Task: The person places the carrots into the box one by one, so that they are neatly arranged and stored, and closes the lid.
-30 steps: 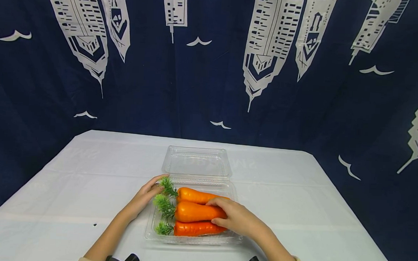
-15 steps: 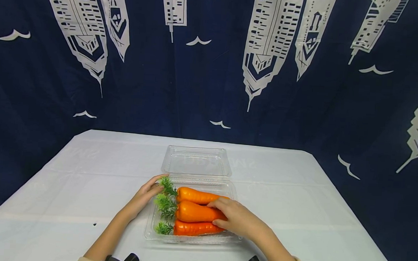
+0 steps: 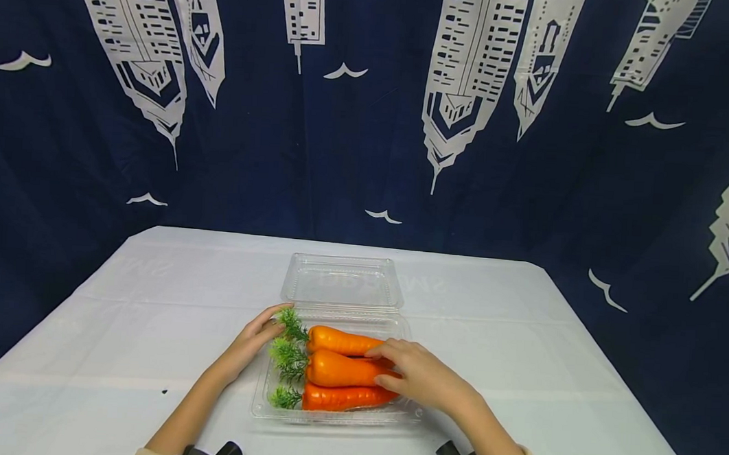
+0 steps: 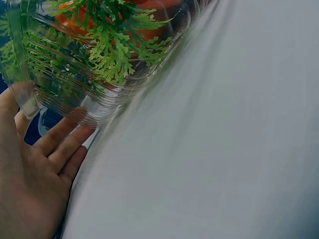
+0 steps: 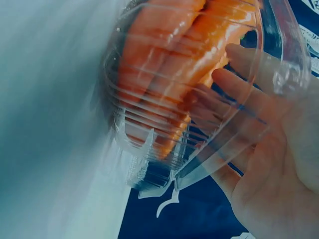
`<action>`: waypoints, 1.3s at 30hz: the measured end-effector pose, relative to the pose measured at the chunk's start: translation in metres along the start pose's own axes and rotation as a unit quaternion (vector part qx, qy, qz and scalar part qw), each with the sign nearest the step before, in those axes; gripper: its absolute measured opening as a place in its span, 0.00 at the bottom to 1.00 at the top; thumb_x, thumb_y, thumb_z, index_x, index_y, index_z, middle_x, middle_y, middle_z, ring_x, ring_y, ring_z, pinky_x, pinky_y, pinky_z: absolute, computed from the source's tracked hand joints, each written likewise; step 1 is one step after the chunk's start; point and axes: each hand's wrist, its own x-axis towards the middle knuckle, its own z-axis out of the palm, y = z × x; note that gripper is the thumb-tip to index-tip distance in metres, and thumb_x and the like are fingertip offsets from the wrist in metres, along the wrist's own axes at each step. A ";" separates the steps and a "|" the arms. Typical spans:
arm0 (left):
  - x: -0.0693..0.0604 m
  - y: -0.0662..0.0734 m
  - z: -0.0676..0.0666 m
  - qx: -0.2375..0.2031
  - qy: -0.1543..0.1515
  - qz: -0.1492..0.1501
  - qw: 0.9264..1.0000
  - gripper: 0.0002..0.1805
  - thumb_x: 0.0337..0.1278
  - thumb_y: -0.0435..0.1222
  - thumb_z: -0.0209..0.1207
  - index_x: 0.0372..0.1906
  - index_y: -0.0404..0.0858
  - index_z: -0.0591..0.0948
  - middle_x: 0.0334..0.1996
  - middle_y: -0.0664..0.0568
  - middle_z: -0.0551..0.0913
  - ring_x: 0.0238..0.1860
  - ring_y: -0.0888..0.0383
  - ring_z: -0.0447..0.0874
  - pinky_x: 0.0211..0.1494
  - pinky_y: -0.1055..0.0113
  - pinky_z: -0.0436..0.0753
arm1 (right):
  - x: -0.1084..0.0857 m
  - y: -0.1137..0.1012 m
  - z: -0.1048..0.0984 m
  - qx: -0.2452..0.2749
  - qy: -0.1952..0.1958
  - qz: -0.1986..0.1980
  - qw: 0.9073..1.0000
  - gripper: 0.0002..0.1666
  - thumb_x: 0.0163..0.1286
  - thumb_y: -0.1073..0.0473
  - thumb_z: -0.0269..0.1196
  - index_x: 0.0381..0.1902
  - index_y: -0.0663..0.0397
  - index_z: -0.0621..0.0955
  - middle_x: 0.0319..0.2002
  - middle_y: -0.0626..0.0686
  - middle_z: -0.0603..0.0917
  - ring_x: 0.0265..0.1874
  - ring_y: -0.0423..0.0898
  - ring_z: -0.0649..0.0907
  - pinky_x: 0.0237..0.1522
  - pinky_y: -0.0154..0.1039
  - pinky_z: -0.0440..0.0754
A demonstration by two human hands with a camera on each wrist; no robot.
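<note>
Three carrots with green tops lie side by side in a clear plastic clamshell box (image 3: 262, 409). The far carrot (image 3: 341, 340) and middle carrot (image 3: 340, 370) are orange; the near carrot (image 3: 340, 398) is redder. My left hand (image 3: 252, 345) touches the box's far left corner, beside the leafy tops (image 4: 112, 55). In the left wrist view its fingers lie against the outer wall. My right hand (image 3: 421, 376) is over the tapered ends, fingers spread around the middle carrot's tip. The right wrist view shows these loose fingers (image 5: 239, 84) partly through the plastic.
The box's lid (image 3: 344, 281) lies folded back on the white table (image 3: 150, 299), away from me. A small dark speck (image 3: 165, 391) is on the cloth at left. A navy curtain (image 3: 344, 144) with white building prints hangs behind the table.
My right hand has shifted slightly right, its fingers sliding toward the middle carrot's tip. More of the near carrot's end shows. My left hand and the box stay put.
</note>
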 end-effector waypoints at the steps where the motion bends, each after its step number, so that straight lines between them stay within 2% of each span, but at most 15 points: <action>1: 0.000 0.000 0.000 0.000 0.000 0.001 1.000 0.25 0.64 0.46 0.47 0.65 0.51 0.63 0.46 0.44 0.80 0.49 0.56 0.77 0.63 0.46 0.64 | 0.000 0.001 -0.001 0.002 0.003 -0.001 1.000 0.18 0.63 0.54 0.59 0.51 0.47 0.77 0.50 0.44 0.79 0.52 0.44 0.76 0.57 0.49 0.70; 8: 0.000 0.001 0.000 0.001 0.003 -0.002 1.000 0.24 0.64 0.46 0.48 0.64 0.52 0.64 0.47 0.44 0.79 0.50 0.55 0.76 0.63 0.46 0.63 | -0.001 0.005 -0.004 0.045 0.026 0.000 0.999 0.17 0.64 0.53 0.57 0.51 0.47 0.77 0.48 0.44 0.80 0.49 0.42 0.78 0.53 0.45 0.74; 16: 0.000 0.001 0.000 -0.001 0.001 -0.001 1.000 0.24 0.64 0.46 0.48 0.65 0.52 0.63 0.49 0.43 0.79 0.51 0.55 0.76 0.63 0.46 0.63 | 0.001 0.011 -0.006 0.112 0.065 0.023 0.991 0.17 0.65 0.55 0.57 0.52 0.47 0.76 0.48 0.46 0.79 0.49 0.44 0.78 0.54 0.47 0.74; 26: 0.000 0.000 0.000 -0.002 0.001 -0.001 1.000 0.24 0.64 0.46 0.48 0.65 0.51 0.63 0.48 0.43 0.79 0.50 0.55 0.76 0.63 0.47 0.64 | 0.006 0.020 -0.003 0.166 0.148 0.041 0.974 0.17 0.64 0.58 0.57 0.51 0.50 0.77 0.48 0.50 0.80 0.49 0.46 0.77 0.54 0.52 0.72; 31: 0.000 0.000 0.000 0.002 0.003 0.000 1.000 0.24 0.63 0.46 0.48 0.64 0.52 0.63 0.47 0.43 0.79 0.49 0.55 0.76 0.63 0.47 0.64 | 0.008 0.024 -0.001 0.180 0.192 0.054 0.963 0.16 0.64 0.59 0.59 0.50 0.50 0.77 0.46 0.50 0.80 0.46 0.45 0.78 0.52 0.50 0.74; 35: 0.000 -0.001 -0.001 0.004 0.002 0.001 1.000 0.24 0.64 0.46 0.48 0.65 0.51 0.63 0.47 0.44 0.79 0.50 0.55 0.76 0.63 0.46 0.63 | 0.009 0.026 0.000 0.201 0.211 0.062 0.954 0.16 0.64 0.59 0.58 0.50 0.52 0.77 0.46 0.52 0.80 0.44 0.45 0.78 0.52 0.48 0.74; 39: 0.001 0.000 -0.001 0.006 0.001 0.003 1.000 0.24 0.64 0.46 0.47 0.65 0.51 0.63 0.46 0.44 0.79 0.49 0.55 0.76 0.63 0.45 0.62 | 0.009 0.030 0.001 0.229 0.214 0.071 0.947 0.17 0.65 0.57 0.57 0.52 0.53 0.76 0.47 0.55 0.80 0.44 0.45 0.78 0.52 0.42 0.75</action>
